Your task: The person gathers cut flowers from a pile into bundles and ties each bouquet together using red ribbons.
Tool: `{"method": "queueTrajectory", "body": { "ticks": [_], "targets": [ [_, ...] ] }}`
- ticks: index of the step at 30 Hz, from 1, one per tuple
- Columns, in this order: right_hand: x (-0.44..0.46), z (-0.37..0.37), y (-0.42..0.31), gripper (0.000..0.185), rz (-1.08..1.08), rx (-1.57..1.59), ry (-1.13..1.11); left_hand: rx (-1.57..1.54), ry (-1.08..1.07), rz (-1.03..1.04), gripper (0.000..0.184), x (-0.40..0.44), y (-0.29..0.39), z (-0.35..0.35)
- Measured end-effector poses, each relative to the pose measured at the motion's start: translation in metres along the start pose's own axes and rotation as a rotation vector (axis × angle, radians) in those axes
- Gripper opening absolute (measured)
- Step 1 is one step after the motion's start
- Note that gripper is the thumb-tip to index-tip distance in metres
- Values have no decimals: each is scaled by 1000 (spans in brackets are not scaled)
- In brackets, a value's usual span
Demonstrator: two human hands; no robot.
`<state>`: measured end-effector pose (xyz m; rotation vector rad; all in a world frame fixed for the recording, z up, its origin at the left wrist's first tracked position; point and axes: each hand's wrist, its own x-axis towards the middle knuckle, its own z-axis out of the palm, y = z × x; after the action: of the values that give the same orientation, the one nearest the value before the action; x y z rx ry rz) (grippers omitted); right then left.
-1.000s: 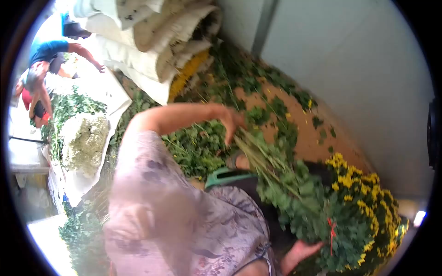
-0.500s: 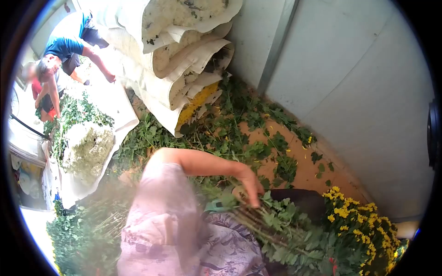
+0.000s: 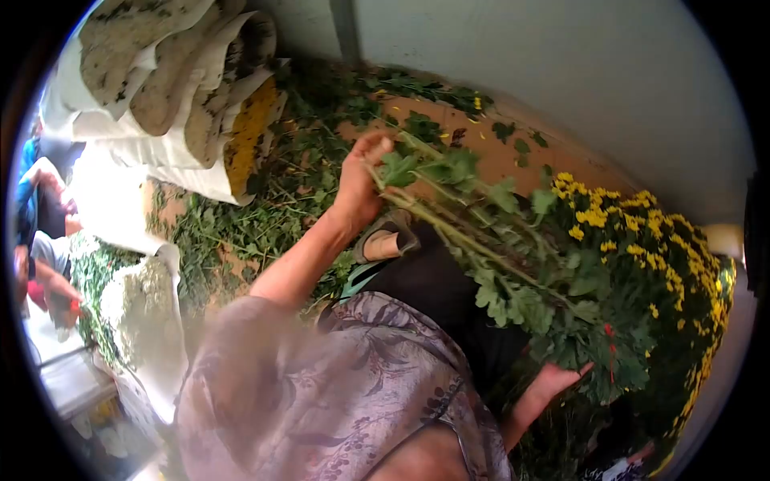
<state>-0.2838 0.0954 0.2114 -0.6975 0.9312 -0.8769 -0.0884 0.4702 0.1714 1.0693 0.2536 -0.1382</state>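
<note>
A leafy bunch of yellow flowers (image 3: 513, 264) lies slantwise over the dark-clothed leg, its cut stems to the upper left and its yellow heads (image 3: 642, 232) at the right. My left hand (image 3: 369, 168) is at the stem ends, fingers curled round some of them. Lower down, my right hand (image 3: 559, 380) holds the bunch from below, near a red tie (image 3: 610, 353); its thumb side shows and the leaves cover most of its fingers.
Cut leaves and stems (image 3: 257, 216) litter the brown floor beside a sandalled foot (image 3: 385, 244). White-wrapped flower bundles (image 3: 160, 96) are stacked at upper left. Wrapped white flowers (image 3: 140, 313) lie at left, near a co-worker's arm (image 3: 54, 280). A pale wall (image 3: 561, 72) stands behind.
The view has swung right, so the stack and the co-worker sit further left. My left hand has risen from low over the stems to their upper ends, and my right hand shows again.
</note>
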Motion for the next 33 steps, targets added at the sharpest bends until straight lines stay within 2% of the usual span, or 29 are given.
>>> {"method": "queueTrajectory", "body": {
  "ticks": [1,2,3,4,5,6,7,9,11,12,13,14,15,18,19,20,21,23,24,25,27,30,31,33],
  "targets": [
    [-4,5,2,53,33,33,88,-333,3,1,28,19,-11,-1],
    [19,-25,9,53,37,43,-40,-668,15,-1,36,34,-16,2],
    [38,-51,15,53,41,52,-168,-670,6,-7,36,42,-10,11],
    [55,-77,20,52,60,63,-429,-752,100,-60,44,49,-3,20],
    [47,-73,17,52,44,64,-415,-828,192,-121,52,53,-1,29],
    [40,-68,16,53,42,81,-318,-745,59,-117,58,54,-4,27],
    [33,-61,15,54,40,98,-221,-746,41,-138,58,58,-2,29],
    [11,-38,7,48,45,124,-101,-261,346,-226,46,71,11,33],
    [-7,-27,8,49,-155,-145,-518,593,331,282,39,117,0,-8],
    [-6,-40,10,46,-21,-113,-427,859,403,500,24,125,11,8],
    [-8,-61,10,44,78,-52,-304,1483,270,984,28,184,-13,-49],
    [-14,-63,8,44,87,-18,-287,1282,81,672,32,181,1,-16],
    [-22,-56,7,44,69,-3,-329,1146,-80,640,40,189,6,-8],
    [-26,-20,-1,44,-55,25,-497,464,-559,315,93,198,46,-12],
    [-22,-7,-3,44,-104,49,-523,788,-737,563,85,257,69,-57],
    [-15,0,-8,44,-142,95,-501,752,-635,565,76,215,88,-12],
    [-5,4,-19,44,-158,133,-481,950,-585,660,70,235,97,-20],
    [-2,-9,-35,42,-214,221,-424,900,-325,584,52,253,95,-22],
    [4,-14,-52,38,-202,277,-350,911,-196,533,54,267,98,-18],
    [8,-19,-61,41,-330,276,-355,935,-108,466,55,283,102,-18],
    [-12,-37,-100,44,-450,143,-160,1006,-17,351,58,313,102,0],
    [-20,-81,-140,57,-632,0,17,1133,-81,187,62,356,78,41],
    [-25,-89,-154,59,-722,-2,37,1158,-165,160,64,367,58,60],
    [-35,-113,-183,56,-763,-175,283,1101,-464,232,58,407,-9,105]
  ]
}}
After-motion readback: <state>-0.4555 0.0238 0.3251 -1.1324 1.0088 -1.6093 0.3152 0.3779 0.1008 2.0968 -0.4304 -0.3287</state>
